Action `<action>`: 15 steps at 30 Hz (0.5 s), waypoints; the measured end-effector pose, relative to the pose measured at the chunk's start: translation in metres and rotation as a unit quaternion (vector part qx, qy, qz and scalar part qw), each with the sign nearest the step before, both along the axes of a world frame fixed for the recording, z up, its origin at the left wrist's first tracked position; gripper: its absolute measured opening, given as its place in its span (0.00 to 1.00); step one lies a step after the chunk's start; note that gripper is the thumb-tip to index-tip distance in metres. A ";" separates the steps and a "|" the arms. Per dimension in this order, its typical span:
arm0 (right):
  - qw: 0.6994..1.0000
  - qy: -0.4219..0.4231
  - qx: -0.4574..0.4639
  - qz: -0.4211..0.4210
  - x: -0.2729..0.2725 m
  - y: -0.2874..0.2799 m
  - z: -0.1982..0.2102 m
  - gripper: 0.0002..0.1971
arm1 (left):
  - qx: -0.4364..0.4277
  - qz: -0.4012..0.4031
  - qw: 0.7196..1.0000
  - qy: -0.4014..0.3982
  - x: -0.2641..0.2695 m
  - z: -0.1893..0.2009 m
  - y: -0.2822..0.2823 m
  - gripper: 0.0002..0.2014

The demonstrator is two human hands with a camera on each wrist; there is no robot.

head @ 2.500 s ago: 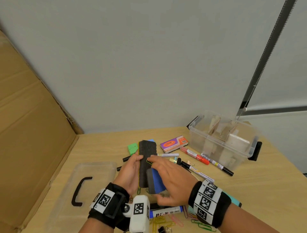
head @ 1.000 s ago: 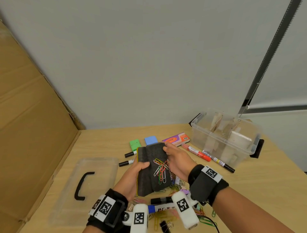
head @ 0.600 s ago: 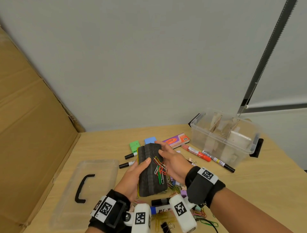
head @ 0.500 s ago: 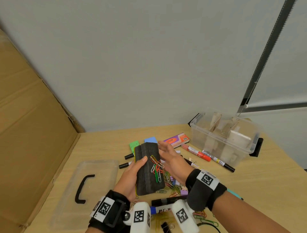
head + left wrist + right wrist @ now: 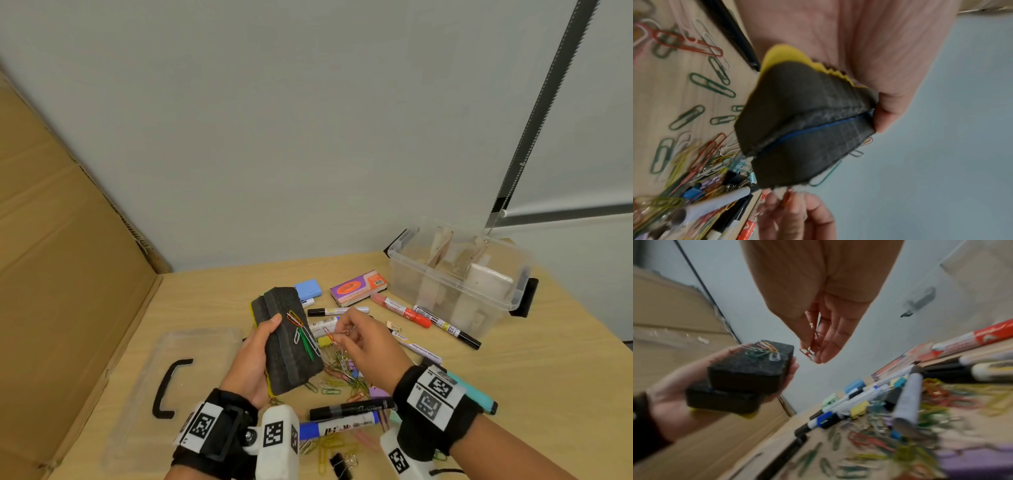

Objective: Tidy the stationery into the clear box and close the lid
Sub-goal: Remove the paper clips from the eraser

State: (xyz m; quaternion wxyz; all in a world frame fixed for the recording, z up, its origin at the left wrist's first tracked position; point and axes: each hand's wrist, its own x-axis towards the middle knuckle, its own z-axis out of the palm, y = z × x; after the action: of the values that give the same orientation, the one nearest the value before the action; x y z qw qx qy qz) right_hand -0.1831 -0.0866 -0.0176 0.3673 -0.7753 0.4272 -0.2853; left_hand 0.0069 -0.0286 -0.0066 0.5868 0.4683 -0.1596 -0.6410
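- The left hand [image 5: 251, 363] holds two black felt whiteboard erasers [image 5: 287, 342], stacked face to face, one backed in yellow foam and the other in blue; fingers and thumb are curled round the stack, which sits above the tabletop [image 5: 513, 377], tilted toward the person
- A small cluster of coloured wire paper clips [image 5: 303, 334] clings to the upper felt face; about five or six, in red, yellow, green and white, too tangled for a sure count
- The right hand [image 5: 363, 346] is just beside the stack, thumb and fingertips pinching one or two red paper clips [image 5: 810, 350]
- Step in hand, as I judge it: clearing clips off the erasers before anything is packed; the task is early, since most stationery lies loose
- The clear plastic box [image 5: 455, 284] stands open at the far right, well apart from both hands, with pale card-like pieces inside; its clear lid with a black handle [image 5: 178, 387] lies flat at the near left
- The next move likely calls for picking off the remaining clips, then carrying the erasers right, over the pens, into the box
- Counted on the tabletop: about seven markers and pens, among them one red marker [image 5: 400, 310]; one blue eraser block [image 5: 308, 289]; one orange and purple flat packet [image 5: 358, 287]; one teal highlighter [image 5: 476, 397]; several binder clips; a heap of loose clips too many to count
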 end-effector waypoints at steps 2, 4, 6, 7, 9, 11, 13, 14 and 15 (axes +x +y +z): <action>0.998 0.059 -0.015 0.011 -0.008 -0.004 -0.012 0.07 | -0.002 0.000 1.000 0.002 0.003 0.000 0.000 0.29; 0.986 0.162 -0.019 0.034 -0.015 -0.006 -0.022 0.07 | -0.004 -0.007 1.000 0.010 0.004 0.000 0.001 0.29; 0.965 0.254 -0.051 0.040 -0.019 -0.005 -0.029 0.10 | -0.006 -0.011 1.000 0.017 0.003 -0.001 0.001 0.28; 0.963 0.257 -0.071 0.034 -0.019 -0.004 -0.027 0.11 | -0.003 -0.011 1.000 0.014 0.002 -0.001 0.001 0.28; 0.976 0.193 -0.102 0.024 -0.015 -0.001 -0.018 0.10 | 0.004 -0.011 1.000 0.008 0.000 -0.003 0.001 0.29; 0.987 0.117 -0.105 0.023 -0.007 0.002 -0.005 0.06 | 0.005 -0.015 1.000 0.006 -0.004 -0.003 0.000 0.30; 0.996 0.063 -0.062 0.029 0.002 0.008 0.006 0.05 | 0.008 -0.018 1.000 0.004 -0.007 -0.003 -0.002 0.30; 0.998 0.043 -0.034 0.034 0.007 0.011 0.011 0.06 | 0.011 -0.020 1.000 0.003 -0.008 -0.002 -0.002 0.30; 0.999 0.030 -0.010 0.041 0.011 0.013 0.014 0.07 | 0.012 -0.023 1.000 0.004 -0.008 -0.002 -0.003 0.30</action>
State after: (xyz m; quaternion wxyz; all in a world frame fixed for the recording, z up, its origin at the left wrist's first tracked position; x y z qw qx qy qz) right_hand -0.1725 -0.0733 -0.0037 0.3577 -0.8041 0.4030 -0.2510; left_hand -0.0013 -0.0314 -0.0083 0.5667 0.4688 -0.1604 -0.6582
